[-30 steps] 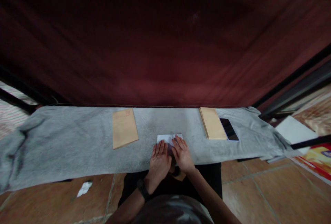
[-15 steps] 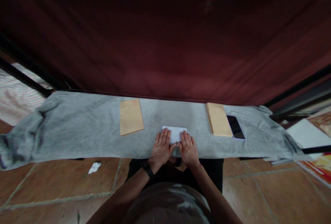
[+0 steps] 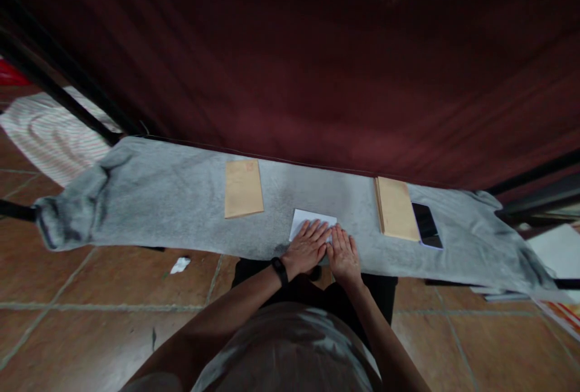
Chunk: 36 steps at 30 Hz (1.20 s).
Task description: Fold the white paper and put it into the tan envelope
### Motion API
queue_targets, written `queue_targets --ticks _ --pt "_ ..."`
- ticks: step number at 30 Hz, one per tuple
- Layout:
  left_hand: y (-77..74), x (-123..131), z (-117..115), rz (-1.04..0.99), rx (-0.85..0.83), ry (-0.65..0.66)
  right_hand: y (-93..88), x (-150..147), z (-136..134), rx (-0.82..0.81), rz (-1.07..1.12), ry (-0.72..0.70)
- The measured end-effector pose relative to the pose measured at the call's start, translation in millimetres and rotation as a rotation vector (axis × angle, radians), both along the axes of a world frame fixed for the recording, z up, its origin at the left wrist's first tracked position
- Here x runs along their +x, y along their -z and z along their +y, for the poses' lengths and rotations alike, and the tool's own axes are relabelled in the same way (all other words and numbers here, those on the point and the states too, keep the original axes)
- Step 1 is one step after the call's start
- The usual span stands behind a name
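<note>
A folded-looking sheet of white paper [image 3: 301, 218] lies on the grey cloth in front of me. My left hand [image 3: 308, 246] rests flat over its lower middle, fingers stretched out and slanting to the right. Beside it, my right hand [image 3: 344, 254] lies flat at the paper's right edge, its fingers extended. The two hands touch or nearly touch near the thumbs. Both palms hide the lower part of the paper, so I cannot tell how it is folded.
A brown envelope [image 3: 243, 189] lies to the left on the grey cloth [image 3: 172, 199]. On the right are a stack of brown envelopes [image 3: 397, 208] and a phone [image 3: 426, 224]. A dark red curtain [image 3: 290, 78] hangs behind. A crumpled white scrap [image 3: 180, 265] is on the tiled floor.
My left hand has slid rightward across the paper, toward my right hand, and now slants over it. The view has shifted and tilted slightly. Envelopes and phone keep their places on the cloth.
</note>
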<state>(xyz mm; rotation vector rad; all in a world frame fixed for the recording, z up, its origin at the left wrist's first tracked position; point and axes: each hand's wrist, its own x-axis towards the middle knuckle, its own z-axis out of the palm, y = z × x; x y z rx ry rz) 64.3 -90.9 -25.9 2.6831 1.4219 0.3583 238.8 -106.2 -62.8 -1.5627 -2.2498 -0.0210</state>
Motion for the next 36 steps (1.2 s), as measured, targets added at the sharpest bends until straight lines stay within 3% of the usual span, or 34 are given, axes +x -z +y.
queue_targets --ticks 7,21,36 --pt "-5.3 -6 2 0.018 0.002 0.049 -0.7 0 -5 0.015 -0.011 -0.008" --pt "1.4 -5 6 0.034 0.005 0.056 -7.7 15 -26 -0.034 -0.003 -0.109" --pt "9.8 5 46 0.0 0.037 0.016 -13.1 12 -23 -0.025 0.048 -0.085"
